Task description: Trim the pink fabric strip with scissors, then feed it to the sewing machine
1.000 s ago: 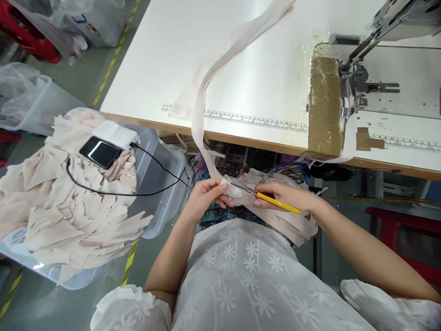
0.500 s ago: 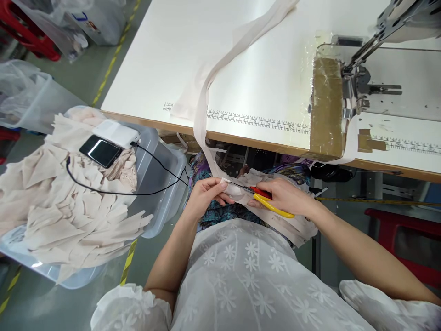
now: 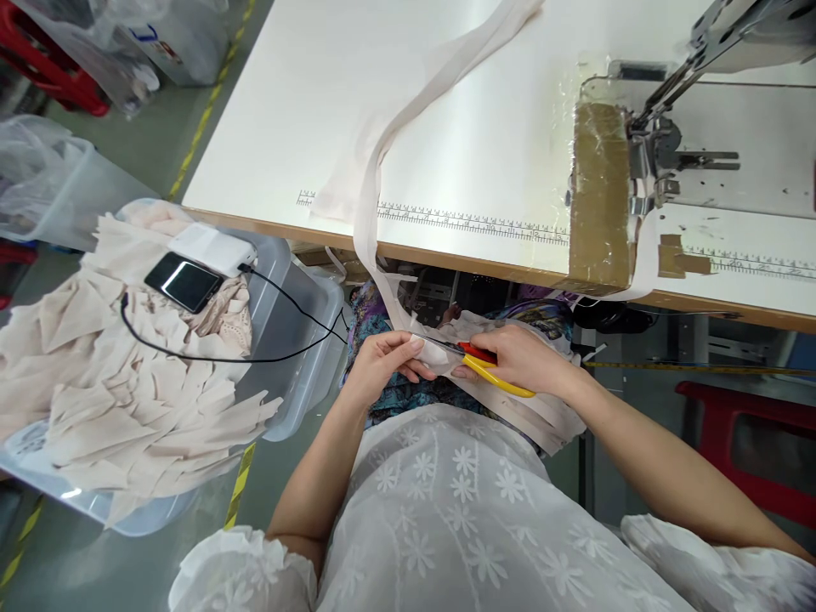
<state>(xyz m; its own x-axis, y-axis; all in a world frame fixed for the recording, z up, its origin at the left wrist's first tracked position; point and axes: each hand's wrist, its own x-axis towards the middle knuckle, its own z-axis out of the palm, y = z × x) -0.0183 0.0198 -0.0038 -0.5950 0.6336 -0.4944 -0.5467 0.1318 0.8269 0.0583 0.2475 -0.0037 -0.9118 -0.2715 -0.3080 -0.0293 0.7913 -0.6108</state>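
My left hand (image 3: pixel 390 361) pinches a pale pink fabric strip (image 3: pixel 382 285) between thumb and fingers, over my lap. From there the strip runs up over the table edge and across the white top. Scissors (image 3: pixel 494 374) with red and yellow handles are gripped in my right hand (image 3: pixel 519 357). Their blades point left and lie at the fabric beside my left fingertips; whether they are fully closed is hard to see. More pale fabric (image 3: pixel 535 416) lies across my lap beneath my right hand.
A sewing machine (image 3: pixel 663 153) stands at the table's (image 3: pixel 268 153) right, beside a taped brown block (image 3: pixel 599 200). On the left, a plastic bin (image 3: pixel 271 280) holds cut fabric pieces (image 3: pixel 140 408), a phone (image 3: pixel 184 280), a white power bank (image 3: pixel 213 248) and a black cable (image 3: pixel 191 355). A red stool (image 3: pixel 745 450) is at right.
The scissors have shifted slightly left along the fabric at my left fingertips. A small bit of the strip now sticks up by the blades. The view has moved a little.
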